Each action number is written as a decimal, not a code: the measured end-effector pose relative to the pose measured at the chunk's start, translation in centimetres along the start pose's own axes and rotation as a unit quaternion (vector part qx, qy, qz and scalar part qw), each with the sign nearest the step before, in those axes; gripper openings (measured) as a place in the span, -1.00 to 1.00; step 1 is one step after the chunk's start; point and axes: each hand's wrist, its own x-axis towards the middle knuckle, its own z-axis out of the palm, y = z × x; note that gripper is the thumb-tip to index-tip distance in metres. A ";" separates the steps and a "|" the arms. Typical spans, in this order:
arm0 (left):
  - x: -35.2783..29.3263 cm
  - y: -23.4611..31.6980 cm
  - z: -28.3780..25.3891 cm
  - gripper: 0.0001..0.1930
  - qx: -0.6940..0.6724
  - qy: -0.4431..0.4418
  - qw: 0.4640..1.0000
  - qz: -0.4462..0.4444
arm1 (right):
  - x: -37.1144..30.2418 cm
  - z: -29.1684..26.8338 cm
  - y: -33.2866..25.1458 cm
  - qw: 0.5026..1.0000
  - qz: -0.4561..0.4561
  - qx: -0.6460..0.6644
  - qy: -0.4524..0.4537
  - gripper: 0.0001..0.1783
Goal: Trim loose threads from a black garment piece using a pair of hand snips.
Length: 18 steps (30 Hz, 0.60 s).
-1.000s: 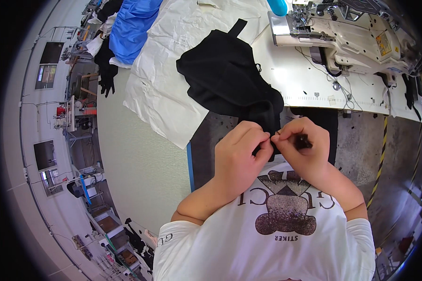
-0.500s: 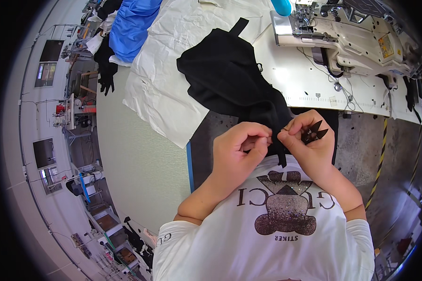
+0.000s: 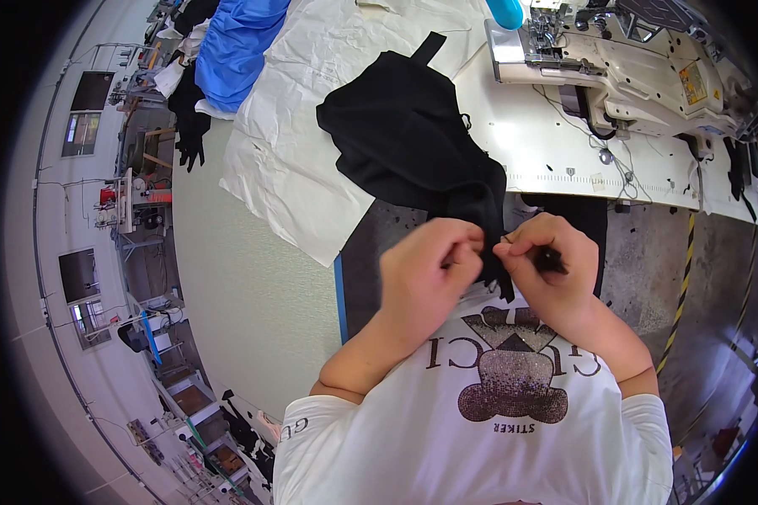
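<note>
A black garment (image 3: 408, 135) lies bunched over the table edge, its narrow end hanging down between my hands. My left hand (image 3: 429, 265) is closed at the left of that hanging end, thumb against curled fingers; it is blurred, and the fabric edge in its pinch is mostly hidden. On the other side, my right hand (image 3: 560, 265) pinches the garment's edge between thumb and forefinger. Tucked in its curled fingers is a small pair of dark thread snips (image 3: 551, 259), now smeared, their pointed blades plainer in the earlier frame.
At the right stands a white industrial sewing machine (image 3: 615, 76) on a white tabletop (image 3: 556, 164) with loose threads. Crumpled white paper (image 3: 286, 168) lies under the garment. Blue cloth (image 3: 240, 50) is heaped at the far left, beyond a pale green table (image 3: 244, 236).
My left hand has rolled slightly inward. The right hand has turned, so the snips' blades no longer point out. The hanging end of the garment has shifted a little left.
</note>
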 end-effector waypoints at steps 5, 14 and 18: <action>0.3 -1.4 -0.8 -0.92 -0.242 0.066 0.968 -0.023 | -0.4 -0.4 0.7 0.996 0.073 0.050 0.011 -0.81; 1.3 -1.2 -0.4 -0.81 0.050 0.019 0.983 0.174 | -0.1 -0.4 0.5 0.992 0.105 0.067 -0.002 -0.80; 1.1 -2.1 0.4 -0.80 0.101 0.027 0.968 0.227 | 0.0 -0.4 0.4 0.993 0.105 0.058 -0.011 -0.79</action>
